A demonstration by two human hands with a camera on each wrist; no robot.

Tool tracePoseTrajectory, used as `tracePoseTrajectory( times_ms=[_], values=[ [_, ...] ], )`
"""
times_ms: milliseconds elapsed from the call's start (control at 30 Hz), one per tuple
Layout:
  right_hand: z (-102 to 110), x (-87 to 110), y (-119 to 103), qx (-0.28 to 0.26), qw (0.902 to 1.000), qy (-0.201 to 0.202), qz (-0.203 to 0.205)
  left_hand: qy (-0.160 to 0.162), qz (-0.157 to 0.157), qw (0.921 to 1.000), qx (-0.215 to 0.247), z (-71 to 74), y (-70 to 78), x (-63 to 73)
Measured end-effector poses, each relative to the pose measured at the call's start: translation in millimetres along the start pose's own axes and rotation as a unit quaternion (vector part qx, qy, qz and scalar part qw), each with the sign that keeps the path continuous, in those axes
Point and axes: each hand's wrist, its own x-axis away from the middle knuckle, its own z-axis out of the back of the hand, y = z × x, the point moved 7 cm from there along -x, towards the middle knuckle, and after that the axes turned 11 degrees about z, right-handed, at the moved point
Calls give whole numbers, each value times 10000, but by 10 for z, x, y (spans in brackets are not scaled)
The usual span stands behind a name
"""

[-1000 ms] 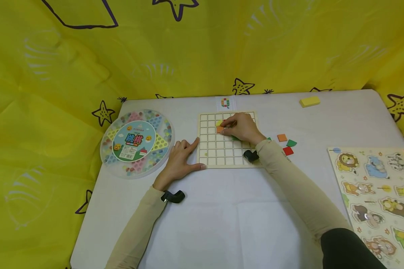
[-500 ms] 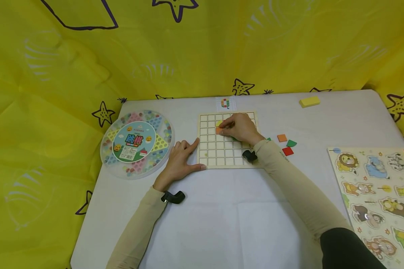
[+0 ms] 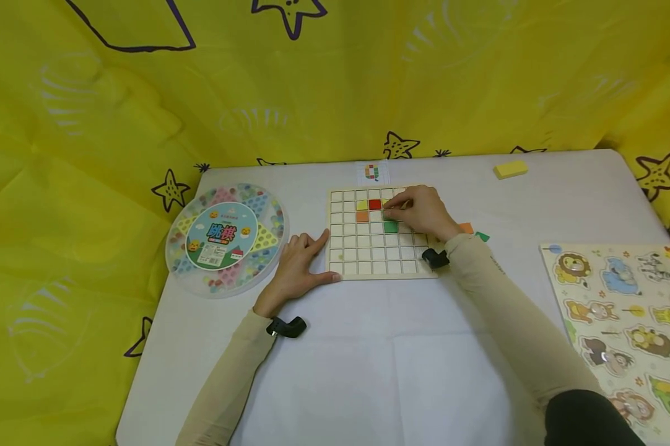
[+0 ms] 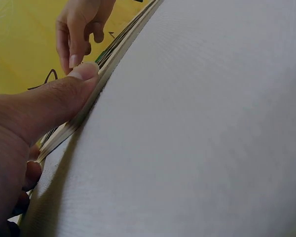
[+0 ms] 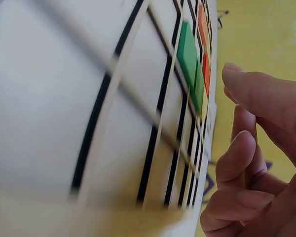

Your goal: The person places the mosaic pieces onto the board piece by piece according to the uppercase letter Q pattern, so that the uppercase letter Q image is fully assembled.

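A wooden grid board [image 3: 348, 254] lies on the table in the head view. Its cells carry a yellow tile [image 3: 362, 205], a red tile [image 3: 374, 204], an orange tile [image 3: 363, 217] and a green tile [image 3: 391, 227]. My left hand [image 3: 298, 263] braces the board's left side, thumb at the near corner and index finger along the edge. Over the upper middle of the board is my right hand [image 3: 421, 210], fingertips beside the red tile and partly covering tiles there. The right wrist view shows nothing between its thumb [image 5: 241, 81] and fingers.
Right of the board, an orange piece [image 3: 466, 228] and a green piece [image 3: 482, 236] show past the right wrist. A pattern card [image 3: 371, 173] lies behind the board. A round game box [image 3: 223, 238] stands left, an animal puzzle [image 3: 619, 322] right, a yellow block [image 3: 510, 169] far right.
My right hand has left the orange tile, which stays in its cell, and moved right, uncovering the red and green tiles. The left hand keeps its place.
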Motion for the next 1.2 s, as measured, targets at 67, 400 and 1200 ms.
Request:
tracePoseTrajectory(
  times_ms=[67, 400, 1200],
  values=[
    [74, 63, 53, 8, 9999, 73, -84, 7, 6, 10000, 0, 0, -4, 0],
    [404, 419, 311, 196, 9982, -50, -573, 3, 11, 10000, -11, -19, -22, -3],
    [816, 904, 707, 545, 9928, -510, -937, -14, 13, 10000, -27, -36, -31, -16]
  ],
)
